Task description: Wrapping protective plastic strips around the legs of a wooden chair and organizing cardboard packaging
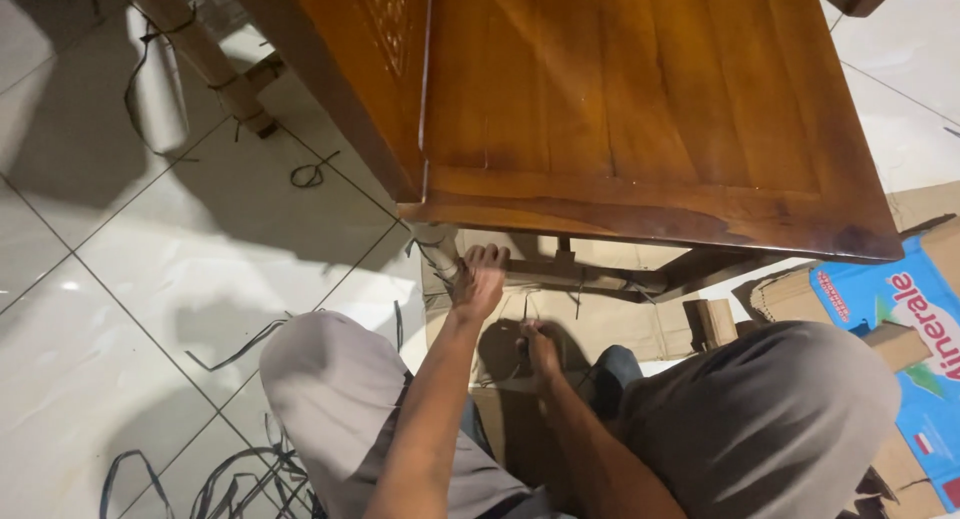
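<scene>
Overhead, a glossy reddish-brown wooden table point(640, 109), standing on white floor tiles point(150, 279). Beneath, flattened brown cardboard point(600, 324). Under the table's edge, a pale wooden crossbar point(590, 275) wound with thin dark straps point(440, 269). Left hand point(478, 279), fingers clenched round the bar's end. Right hand point(540, 349) lower, pinching a strap.
</scene>
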